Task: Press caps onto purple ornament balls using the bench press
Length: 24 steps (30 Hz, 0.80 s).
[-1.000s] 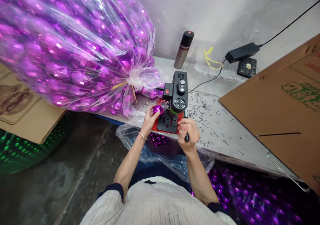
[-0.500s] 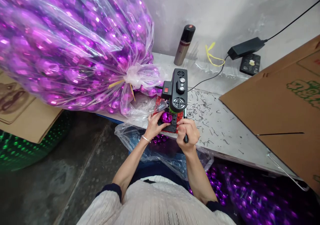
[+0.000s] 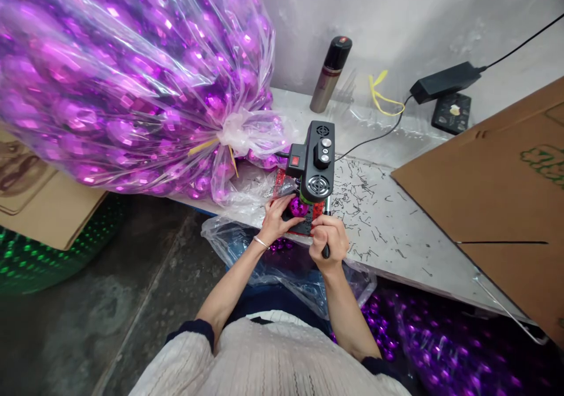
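A shiny purple ball (image 3: 298, 206) sits on the black base of a small bench drill press (image 3: 318, 158), beneath its head. My left hand (image 3: 277, 220) grips the ball between thumb and fingers, from its left and near side. At the machine's right, my right hand (image 3: 329, 240) is wrapped round the black-ended lever (image 3: 326, 251). The machine's head covers the spot where the tool meets the ball. Red patches of the machine's base show on both sides.
A big tied clear bag (image 3: 145, 90) of purple balls fills the left. Small dark bits litter the table (image 3: 396, 220). A spray can (image 3: 331, 74), a power adapter (image 3: 447, 83) and a cardboard box (image 3: 493, 178) stand beyond. More purple balls (image 3: 449, 349) lie below, right.
My right hand and the lever have shifted slightly toward me and left relative to the machine. My left hand keeps its hold on the ball. The whole view has shifted a little.
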Each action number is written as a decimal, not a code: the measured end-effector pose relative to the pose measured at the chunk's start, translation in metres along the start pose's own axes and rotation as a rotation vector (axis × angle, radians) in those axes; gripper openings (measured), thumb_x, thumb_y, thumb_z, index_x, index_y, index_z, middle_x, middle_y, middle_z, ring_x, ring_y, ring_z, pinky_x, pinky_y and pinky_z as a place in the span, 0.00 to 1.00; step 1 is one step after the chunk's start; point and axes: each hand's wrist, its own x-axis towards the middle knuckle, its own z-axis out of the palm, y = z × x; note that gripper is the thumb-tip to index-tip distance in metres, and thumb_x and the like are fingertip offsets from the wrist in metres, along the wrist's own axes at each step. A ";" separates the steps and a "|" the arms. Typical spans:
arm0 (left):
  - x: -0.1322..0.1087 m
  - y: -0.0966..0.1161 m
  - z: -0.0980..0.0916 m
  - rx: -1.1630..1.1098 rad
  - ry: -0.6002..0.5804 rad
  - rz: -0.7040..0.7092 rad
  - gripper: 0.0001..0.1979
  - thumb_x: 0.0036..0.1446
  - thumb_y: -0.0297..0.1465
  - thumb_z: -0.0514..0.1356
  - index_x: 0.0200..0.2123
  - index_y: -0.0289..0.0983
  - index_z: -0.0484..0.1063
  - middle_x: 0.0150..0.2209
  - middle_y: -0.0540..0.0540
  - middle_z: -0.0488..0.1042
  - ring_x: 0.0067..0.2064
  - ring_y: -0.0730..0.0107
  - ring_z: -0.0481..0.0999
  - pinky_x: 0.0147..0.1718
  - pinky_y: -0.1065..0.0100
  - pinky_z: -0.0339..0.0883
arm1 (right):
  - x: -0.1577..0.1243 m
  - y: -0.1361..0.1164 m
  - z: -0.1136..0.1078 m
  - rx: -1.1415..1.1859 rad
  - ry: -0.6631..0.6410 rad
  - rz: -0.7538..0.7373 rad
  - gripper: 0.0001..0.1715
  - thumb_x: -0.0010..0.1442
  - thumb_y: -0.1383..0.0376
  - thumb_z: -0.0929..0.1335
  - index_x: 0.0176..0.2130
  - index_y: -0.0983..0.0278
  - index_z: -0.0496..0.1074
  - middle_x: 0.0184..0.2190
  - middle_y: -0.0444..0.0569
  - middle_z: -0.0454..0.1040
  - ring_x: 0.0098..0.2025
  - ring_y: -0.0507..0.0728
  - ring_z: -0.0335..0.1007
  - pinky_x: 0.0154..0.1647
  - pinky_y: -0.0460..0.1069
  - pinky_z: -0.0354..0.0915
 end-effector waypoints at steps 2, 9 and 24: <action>0.000 0.000 0.000 0.001 0.010 0.006 0.34 0.56 0.48 0.70 0.61 0.40 0.71 0.57 0.36 0.78 0.60 0.51 0.76 0.64 0.48 0.61 | -0.005 0.004 0.004 0.019 0.025 -0.012 0.10 0.69 0.67 0.61 0.35 0.59 0.68 0.31 0.45 0.74 0.31 0.52 0.72 0.30 0.48 0.68; 0.000 0.001 0.000 0.005 -0.008 -0.021 0.33 0.56 0.47 0.70 0.61 0.41 0.72 0.57 0.37 0.78 0.60 0.50 0.76 0.64 0.47 0.60 | -0.021 0.013 0.017 0.059 0.129 -0.002 0.11 0.70 0.64 0.62 0.36 0.59 0.69 0.32 0.46 0.75 0.30 0.53 0.71 0.33 0.52 0.68; 0.001 -0.001 -0.002 -0.051 0.007 -0.009 0.34 0.54 0.48 0.71 0.60 0.40 0.73 0.56 0.36 0.79 0.60 0.49 0.76 0.63 0.46 0.62 | -0.007 0.003 0.014 0.084 0.142 0.054 0.14 0.70 0.67 0.60 0.31 0.59 0.65 0.28 0.45 0.70 0.28 0.52 0.66 0.30 0.51 0.63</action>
